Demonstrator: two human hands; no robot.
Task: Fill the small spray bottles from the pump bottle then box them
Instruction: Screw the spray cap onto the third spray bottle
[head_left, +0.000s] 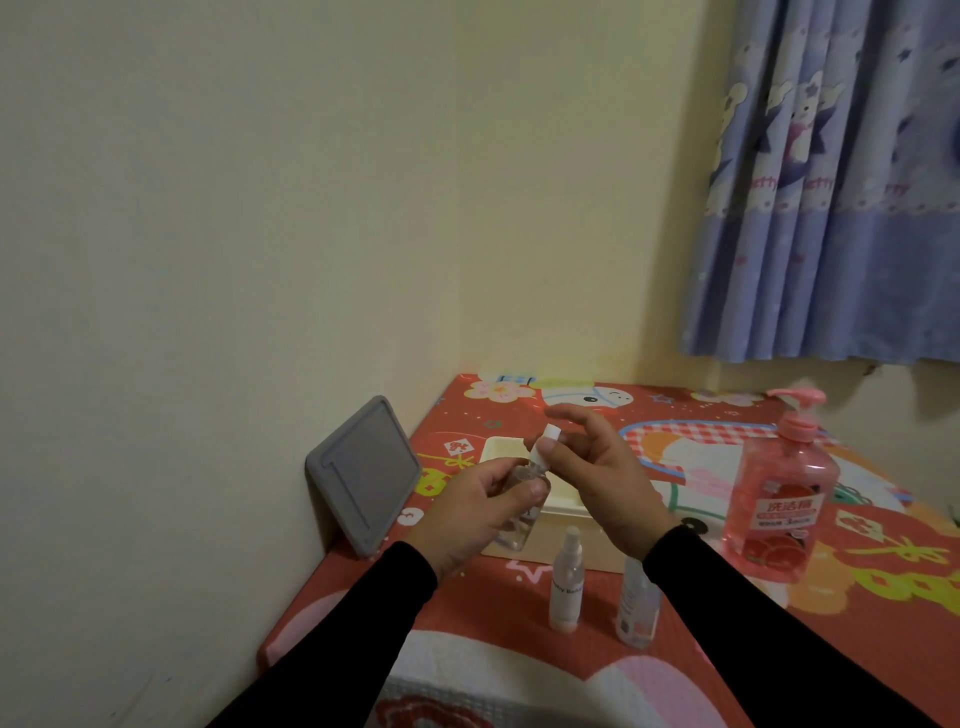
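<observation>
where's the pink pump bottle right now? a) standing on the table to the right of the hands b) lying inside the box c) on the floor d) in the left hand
a, the pump bottle stands upright on the table, right of both hands and touched by neither.

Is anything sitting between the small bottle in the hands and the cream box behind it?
Nothing visible. The left hand holds the clear spray bottle directly before the open cream box; the right hand pinches its white cap.
</observation>
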